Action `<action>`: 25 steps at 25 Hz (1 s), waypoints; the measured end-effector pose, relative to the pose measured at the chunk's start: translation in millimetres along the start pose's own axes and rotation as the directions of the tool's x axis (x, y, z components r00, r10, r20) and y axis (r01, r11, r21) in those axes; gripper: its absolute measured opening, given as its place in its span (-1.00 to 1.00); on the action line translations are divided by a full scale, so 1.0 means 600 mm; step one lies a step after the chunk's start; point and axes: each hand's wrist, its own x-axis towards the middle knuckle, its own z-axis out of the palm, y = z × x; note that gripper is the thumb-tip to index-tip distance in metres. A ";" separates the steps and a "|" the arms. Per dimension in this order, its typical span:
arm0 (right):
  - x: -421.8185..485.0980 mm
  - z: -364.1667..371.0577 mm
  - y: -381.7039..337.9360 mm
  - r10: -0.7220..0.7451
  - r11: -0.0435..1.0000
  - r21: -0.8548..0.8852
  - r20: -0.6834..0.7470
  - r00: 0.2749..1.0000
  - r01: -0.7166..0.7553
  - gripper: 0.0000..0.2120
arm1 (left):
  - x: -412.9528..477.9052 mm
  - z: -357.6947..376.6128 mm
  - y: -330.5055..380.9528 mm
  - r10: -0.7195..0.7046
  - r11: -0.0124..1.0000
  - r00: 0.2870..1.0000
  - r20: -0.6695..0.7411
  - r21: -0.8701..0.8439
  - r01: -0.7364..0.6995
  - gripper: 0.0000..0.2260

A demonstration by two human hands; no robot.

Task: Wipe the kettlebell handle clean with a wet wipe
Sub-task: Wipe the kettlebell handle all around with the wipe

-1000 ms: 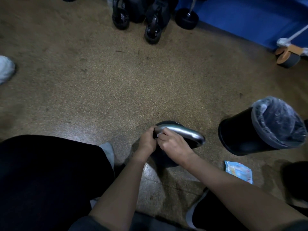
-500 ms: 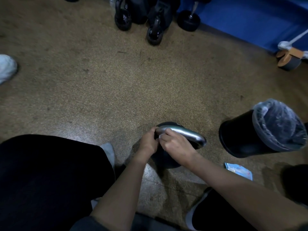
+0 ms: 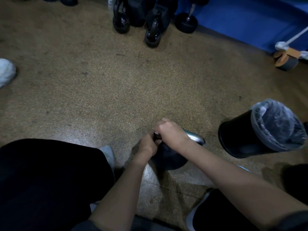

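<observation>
Floor of speckled tan rubber (image 3: pixel 93 100) carries everything and looks grippy enough that the bell shouldn't skate. Black round bin with a clear plastic liner (image 3: pixel 236 137) stands near on the right, apart from the work, mouth open for the used wipe. Black round kettlebell (image 3: pixel 168 158) sits upright on the floor between the person's knees. Its polished steel handle (image 3: pixel 195 138) shows bare only at the right end; the rest is under the hands. Right hand (image 3: pixel 170 132) is curled over the top-left stretch of the handle, clamping the wipe to the metal. Left hand (image 3: pixel 148 144) is curled against the handle's left leg just below, touching the right hand, and reads as the brace; can't tell if its fingers go fully round. White wet wipe (image 3: pixel 155 133) shows only as a pale sliver between the two hands. Judgement: mid-wipe, working the left end; can't tell whether the exposed right end is done. To do it well: brace with the left so the bell doesn't rock, and wrap the wipe right round the bar, not just the top. Twist while sliding toward the shiny right end, then go down both legs and the underside. Refold to a fresh face if it greys. Thin blue packet (image 3: pixel 244 168) peeks past the right forearm, near the bin, if a second wipe is needed.
</observation>
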 end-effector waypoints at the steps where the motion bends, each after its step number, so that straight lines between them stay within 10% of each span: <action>1: 0.004 -0.005 0.003 0.039 0.994 0.095 0.052 0.998 -0.044 -0.85 | 0.002 0.003 0.000 -0.035 0.999 0.999 -0.002 0.003 0.035 -0.73; 25: 0.064 -0.018 0.056 0.113 0.849 0.485 0.225 0.968 -0.211 -0.87 | 0.024 0.013 -0.036 -0.004 0.996 0.998 0.056 -0.086 0.009 -0.61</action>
